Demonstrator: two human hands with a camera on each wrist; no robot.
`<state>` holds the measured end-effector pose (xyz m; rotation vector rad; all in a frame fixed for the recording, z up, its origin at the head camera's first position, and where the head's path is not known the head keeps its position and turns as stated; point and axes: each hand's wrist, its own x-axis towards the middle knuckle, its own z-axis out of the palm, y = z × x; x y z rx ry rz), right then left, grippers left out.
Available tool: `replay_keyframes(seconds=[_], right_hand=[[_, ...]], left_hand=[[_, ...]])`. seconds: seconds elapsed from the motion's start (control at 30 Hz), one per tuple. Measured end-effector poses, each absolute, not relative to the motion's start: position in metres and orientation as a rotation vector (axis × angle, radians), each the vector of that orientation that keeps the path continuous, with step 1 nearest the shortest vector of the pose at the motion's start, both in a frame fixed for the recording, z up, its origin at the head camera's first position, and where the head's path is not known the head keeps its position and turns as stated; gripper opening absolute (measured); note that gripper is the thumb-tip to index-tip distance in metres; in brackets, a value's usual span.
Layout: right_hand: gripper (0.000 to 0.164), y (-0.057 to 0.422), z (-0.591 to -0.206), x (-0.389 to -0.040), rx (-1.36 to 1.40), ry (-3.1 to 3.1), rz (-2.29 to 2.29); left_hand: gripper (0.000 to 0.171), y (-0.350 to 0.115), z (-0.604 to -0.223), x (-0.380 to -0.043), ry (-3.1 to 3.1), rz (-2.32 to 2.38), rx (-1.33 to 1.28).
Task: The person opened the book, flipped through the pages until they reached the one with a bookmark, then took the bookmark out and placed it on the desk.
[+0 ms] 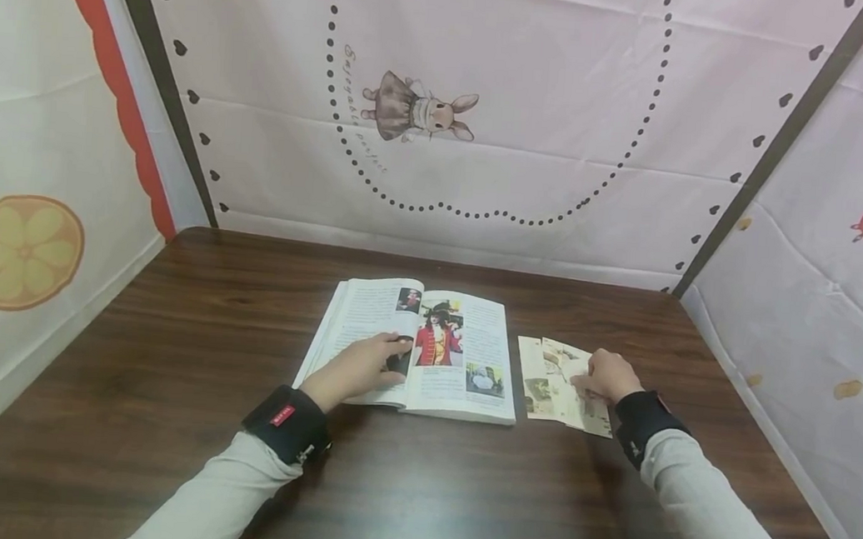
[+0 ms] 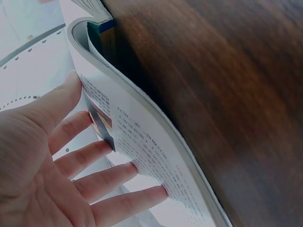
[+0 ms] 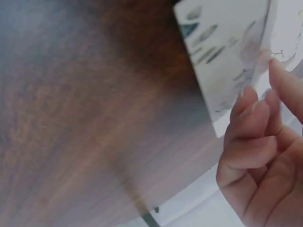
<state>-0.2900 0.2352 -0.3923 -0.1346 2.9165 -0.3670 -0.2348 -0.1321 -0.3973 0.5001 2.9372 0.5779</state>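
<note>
Open book and fanned cards, one hand to each

Item 1: open book (image 1: 483, 332), at the centre of the frame, lying flat on the dark wooden table (image 1: 416, 494). The right-hand page carries a large photograph (image 1: 437, 341) of a figure in a red coat. The page block curves down into the spine, which is probably why a hand rests there.

Item 2: your left hand (image 1: 364, 367), centre of the frame, on the book's left page beside the gutter. Your fingers are spread, fingertips against the paper, thumb apart near the fold; the wide contact seems meant to steady the page.

Item 3: printed cards (image 1: 558, 387), just right of the book, overlapping in a loose fan so that part of each illustrated face shows. They lie beside the book rather than on it, seemingly to leave both pages uncovered and sit within your right hand's reach.

Item 4: your right hand (image 1: 610, 375), right of centre, over the cards' right side. Your fingers are curled, with a fingertip at the card surface; you cannot tell from these views whether they pinch a card or only touch it.

Item 5: black wristbands (image 1: 287, 426), one per wrist, below the hands.
</note>
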Motion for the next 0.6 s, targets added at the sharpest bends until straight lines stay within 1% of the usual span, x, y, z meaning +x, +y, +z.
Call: replay_keyframes(seconds=[0.13, 0.3, 0.37, 0.47, 0.6], right_hand=[[0.029, 0.222, -0.381, -0.29, -0.243, 3.0, -0.463], [0.027, 0.192, -0.369, -0.283, -0.507, 3.025, -0.615], [0.029, 0.177, -0.367, -0.278, -0.622, 3.005, -0.612], [0.041, 0.156, -0.367, -0.269, -0.769, 2.936, -0.515], [0.064, 0.136, -0.378, -0.26, -0.885, 2.835, -0.289]], left_hand=[[0.056, -0.133, -0.397, -0.235, 2.938, 0.571, 0.509], [0.056, -0.133, -0.397, -0.234, 2.943, 0.576, 0.513], [0.056, -0.132, -0.398, -0.234, 2.941, 0.581, 0.502], [0.057, -0.132, -0.399, -0.233, 2.926, 0.595, 0.472], [0.057, -0.132, -0.4, -0.232, 2.924, 0.61, 0.472]])
